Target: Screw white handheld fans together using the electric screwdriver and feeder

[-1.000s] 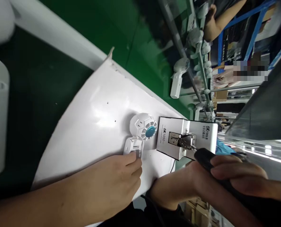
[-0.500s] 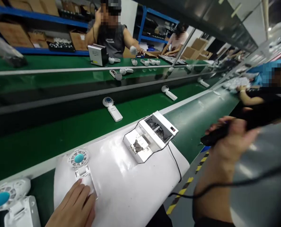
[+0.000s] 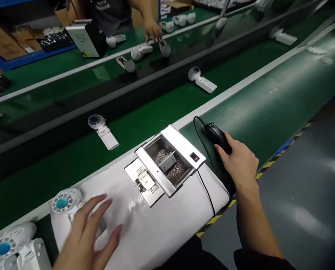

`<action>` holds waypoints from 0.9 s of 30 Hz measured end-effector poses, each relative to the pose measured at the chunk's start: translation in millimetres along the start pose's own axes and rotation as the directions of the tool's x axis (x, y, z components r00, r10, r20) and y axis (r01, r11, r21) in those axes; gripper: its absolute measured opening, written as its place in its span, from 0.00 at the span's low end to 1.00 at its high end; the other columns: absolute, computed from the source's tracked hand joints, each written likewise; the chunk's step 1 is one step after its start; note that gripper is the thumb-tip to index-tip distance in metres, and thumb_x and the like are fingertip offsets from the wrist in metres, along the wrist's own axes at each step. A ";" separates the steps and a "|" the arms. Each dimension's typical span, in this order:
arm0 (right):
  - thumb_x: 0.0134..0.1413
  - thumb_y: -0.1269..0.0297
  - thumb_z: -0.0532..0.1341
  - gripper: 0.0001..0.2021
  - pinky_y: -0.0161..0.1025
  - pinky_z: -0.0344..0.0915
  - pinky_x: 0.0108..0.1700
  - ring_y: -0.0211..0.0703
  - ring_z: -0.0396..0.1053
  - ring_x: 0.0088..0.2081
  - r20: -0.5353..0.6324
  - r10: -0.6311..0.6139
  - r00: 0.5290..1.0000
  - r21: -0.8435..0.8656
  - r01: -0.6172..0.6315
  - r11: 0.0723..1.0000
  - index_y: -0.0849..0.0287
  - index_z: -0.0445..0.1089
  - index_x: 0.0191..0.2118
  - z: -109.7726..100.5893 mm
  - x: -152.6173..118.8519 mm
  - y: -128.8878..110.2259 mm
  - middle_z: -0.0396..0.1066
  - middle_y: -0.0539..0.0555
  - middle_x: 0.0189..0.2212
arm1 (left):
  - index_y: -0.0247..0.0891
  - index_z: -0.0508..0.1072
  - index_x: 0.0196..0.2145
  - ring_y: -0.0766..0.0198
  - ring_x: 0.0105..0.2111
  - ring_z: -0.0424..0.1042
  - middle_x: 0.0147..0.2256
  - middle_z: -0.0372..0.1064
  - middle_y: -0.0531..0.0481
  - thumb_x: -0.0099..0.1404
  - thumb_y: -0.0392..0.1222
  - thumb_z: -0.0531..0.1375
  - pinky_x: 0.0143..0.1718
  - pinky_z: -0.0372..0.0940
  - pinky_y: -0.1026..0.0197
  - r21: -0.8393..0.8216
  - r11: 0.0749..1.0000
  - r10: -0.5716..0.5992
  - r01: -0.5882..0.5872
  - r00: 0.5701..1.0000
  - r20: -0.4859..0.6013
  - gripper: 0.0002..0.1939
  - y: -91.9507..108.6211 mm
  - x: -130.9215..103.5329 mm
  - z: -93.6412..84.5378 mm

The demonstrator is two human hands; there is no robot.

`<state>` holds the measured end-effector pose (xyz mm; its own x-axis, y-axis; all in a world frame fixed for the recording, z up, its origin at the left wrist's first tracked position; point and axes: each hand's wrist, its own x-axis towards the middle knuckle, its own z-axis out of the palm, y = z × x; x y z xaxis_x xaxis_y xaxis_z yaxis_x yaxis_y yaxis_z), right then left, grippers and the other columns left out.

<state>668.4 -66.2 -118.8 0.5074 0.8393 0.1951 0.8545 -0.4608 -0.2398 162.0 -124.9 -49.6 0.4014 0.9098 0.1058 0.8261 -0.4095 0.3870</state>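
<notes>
My left hand hovers with fingers spread over a white handheld fan with a blue centre, partly hiding its handle. The fan lies on a white sheet. On the right, my right hand is closed round a black corded electric screwdriver, low over the green bench; its tip is hidden. Between my hands stands a metal screw feeder with a tray of small screws and a lit red switch.
More white fans are stacked at the lower left. Beyond the bench, a green conveyor carries spaced-out fans. Across it, a co-worker's hand touches a fan part near a metal box. A black cord runs off the feeder.
My left hand has lifted off the fan's handle and opened. My right hand has brought the screwdriver in beside the screw feeder. The view has tilted down, and fans on the conveyor have shifted left.
</notes>
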 end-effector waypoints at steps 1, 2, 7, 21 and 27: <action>0.74 0.43 0.57 0.31 0.54 0.76 0.43 0.68 0.77 0.56 0.029 -0.014 0.999 0.000 0.014 1.000 0.50 0.68 0.74 -1.4 -0.7 2.2 0.81 0.64 0.56 | 0.55 0.55 0.79 0.33 0.72 0.65 0.75 0.57 0.39 0.74 0.53 0.67 0.70 0.66 0.24 -0.098 0.993 -0.067 0.069 0.997 0.026 0.43 16.4 14.7 11.2; 0.74 0.43 0.56 0.31 0.57 0.77 0.45 0.69 0.76 0.58 0.058 -0.031 0.998 0.007 0.031 1.000 0.50 0.69 0.73 -4.5 -1.4 3.5 0.81 0.64 0.57 | 0.55 0.44 0.82 0.33 0.75 0.59 0.79 0.47 0.38 0.73 0.54 0.69 0.71 0.64 0.24 -0.208 0.971 -0.113 0.121 0.992 0.049 0.51 28.9 28.6 24.0; 0.71 0.44 0.63 0.28 0.66 0.74 0.65 0.64 0.73 0.65 -0.040 -0.068 0.997 0.461 0.079 0.884 0.46 0.71 0.71 -37.4 -3.9 -27.5 0.77 0.59 0.64 | 0.58 0.16 0.80 0.27 0.82 0.31 0.82 0.14 0.38 0.58 0.55 0.81 0.75 0.54 0.22 -0.518 0.849 -0.078 0.106 0.994 0.075 0.83 40.2 72.1 82.6; 0.69 0.39 0.60 0.28 0.63 0.71 0.70 0.62 0.74 0.66 0.193 -0.167 0.967 0.979 -0.179 0.092 0.48 0.77 0.65 -14.9 -48.0 -123.2 0.78 0.57 0.63 | 0.53 0.23 0.81 0.23 0.74 0.52 0.73 0.43 0.30 0.51 0.53 0.81 0.69 0.63 0.26 -0.500 0.866 -0.049 -0.001 0.995 -0.088 0.83 37.9 84.2 104.7; 0.68 0.41 0.55 0.27 0.56 0.77 0.58 0.61 0.79 0.56 0.130 0.086 0.988 0.986 -0.138 0.090 0.57 0.80 0.53 -30.9 -54.1 -160.2 0.81 0.60 0.47 | 0.54 0.29 0.81 0.29 0.72 0.55 0.72 0.44 0.34 0.46 0.56 0.81 0.71 0.59 0.27 -0.477 0.866 0.001 -0.149 0.955 -0.297 0.83 51.7 85.0 76.5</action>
<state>507.5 -46.7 -61.6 0.5603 0.8269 0.0487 -0.1023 0.1273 -0.9866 269.1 -74.0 -90.7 0.2662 0.8885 0.3737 0.4669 -0.4580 0.7564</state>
